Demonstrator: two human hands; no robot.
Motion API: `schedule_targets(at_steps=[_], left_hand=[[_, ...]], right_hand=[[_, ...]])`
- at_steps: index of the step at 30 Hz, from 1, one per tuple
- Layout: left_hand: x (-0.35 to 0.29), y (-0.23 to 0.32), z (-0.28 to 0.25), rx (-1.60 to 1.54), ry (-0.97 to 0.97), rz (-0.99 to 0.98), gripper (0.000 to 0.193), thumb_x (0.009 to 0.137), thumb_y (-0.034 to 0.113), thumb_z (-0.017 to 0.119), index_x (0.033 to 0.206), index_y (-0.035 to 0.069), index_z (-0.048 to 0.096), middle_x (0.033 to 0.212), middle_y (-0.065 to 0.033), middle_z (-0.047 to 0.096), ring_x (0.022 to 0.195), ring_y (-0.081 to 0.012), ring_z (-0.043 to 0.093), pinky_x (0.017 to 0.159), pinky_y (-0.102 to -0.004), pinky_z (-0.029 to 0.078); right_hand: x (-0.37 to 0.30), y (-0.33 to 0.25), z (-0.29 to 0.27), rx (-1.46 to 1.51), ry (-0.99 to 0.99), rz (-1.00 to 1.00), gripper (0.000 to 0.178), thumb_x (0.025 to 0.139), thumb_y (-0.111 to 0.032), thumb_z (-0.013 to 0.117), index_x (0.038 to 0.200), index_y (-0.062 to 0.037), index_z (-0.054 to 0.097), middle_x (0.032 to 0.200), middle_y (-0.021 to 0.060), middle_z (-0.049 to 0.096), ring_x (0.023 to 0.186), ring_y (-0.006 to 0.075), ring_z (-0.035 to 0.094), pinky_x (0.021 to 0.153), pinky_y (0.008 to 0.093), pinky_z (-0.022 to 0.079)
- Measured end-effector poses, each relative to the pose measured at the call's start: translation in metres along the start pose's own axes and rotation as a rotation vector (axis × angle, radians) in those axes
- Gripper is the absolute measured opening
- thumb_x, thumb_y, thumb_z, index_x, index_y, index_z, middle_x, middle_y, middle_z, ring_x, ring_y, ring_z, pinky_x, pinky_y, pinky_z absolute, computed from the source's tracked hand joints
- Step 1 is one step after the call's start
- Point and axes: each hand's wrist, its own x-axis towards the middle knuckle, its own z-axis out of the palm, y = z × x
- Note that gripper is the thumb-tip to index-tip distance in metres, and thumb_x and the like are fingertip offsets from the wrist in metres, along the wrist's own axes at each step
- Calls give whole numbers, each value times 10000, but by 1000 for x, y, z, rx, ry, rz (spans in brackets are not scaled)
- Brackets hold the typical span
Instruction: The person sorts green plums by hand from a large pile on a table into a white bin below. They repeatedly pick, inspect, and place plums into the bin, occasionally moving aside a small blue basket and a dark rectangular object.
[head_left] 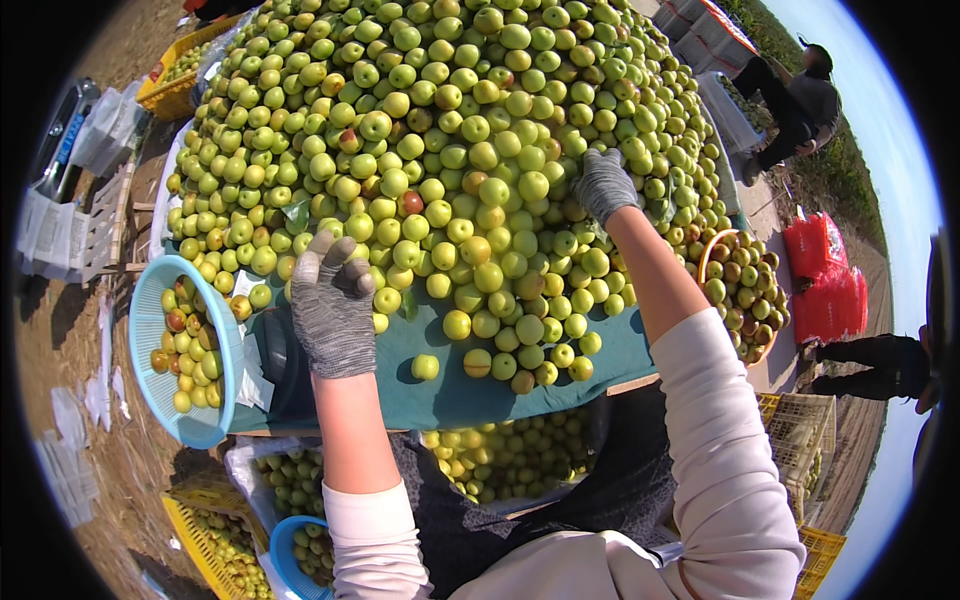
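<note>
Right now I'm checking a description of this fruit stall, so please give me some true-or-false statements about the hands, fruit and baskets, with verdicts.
1. The left hand wears a grey glove. True.
2. The right hand is bare. False: it wears a grey glove too.
3. The right hand is at the fruit pile. True.
4. The light blue basket beside the pile is empty. False: it holds fruit.
5. One loose fruit lies apart on the cloth. True.
6. That cloth is bright red. False: it is blue-green.
</note>
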Motion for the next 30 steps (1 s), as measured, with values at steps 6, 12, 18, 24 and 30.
schedule_targets(at_steps=[6, 12, 18, 24, 30], left_hand=[[-10, -36, 23, 393, 14, -225, 386, 955, 297, 553, 1218, 16, 539, 1010, -118, 666, 772, -181, 667, 629, -277, 577], [-29, -59, 52, 284, 60, -538, 503, 908, 298, 621, 1317, 49, 467, 1150, -149, 613, 953, -236, 658, 777, -360, 577], [-16, -19, 29, -136, 23, -220, 399, 903, 266, 639, 1221, 44, 545, 965, -98, 618, 718, -147, 578, 539, -245, 489], [-21, 95, -17, -598, 23, 428, 483, 920, 400, 585, 1114, -39, 534, 952, -95, 608, 649, -119, 566, 524, -242, 498], [-25, 111, -44, -626, 21, 502, 724, 906, 586, 435, 1257, -45, 483, 982, -86, 608, 740, -173, 591, 623, -324, 524]], right_hand=[[-43, 6, -2, 313, 115, -94, 380, 839, -188, 645, 1195, -92, 553, 1164, 199, 538, 990, 366, 616, 886, 424, 515], [-125, -48, -5, 817, -58, -827, 495, 822, -218, 722, 1263, -102, 528, 1107, 143, 594, 1017, 301, 609, 876, 401, 518], [-51, -61, -14, 897, 198, -365, 258, 881, -119, 661, 1131, -57, 648, 1036, 55, 673, 918, 133, 625, 809, 276, 515], [44, -27, -2, 423, 313, -305, 375, 849, -132, 614, 1218, -72, 585, 1204, 185, 583, 1093, 340, 587, 947, 405, 480], [47, -37, -13, 239, 86, -244, 480, 869, -169, 631, 1328, -167, 494, 1276, 196, 471, 1031, 360, 609, 939, 424, 491]])
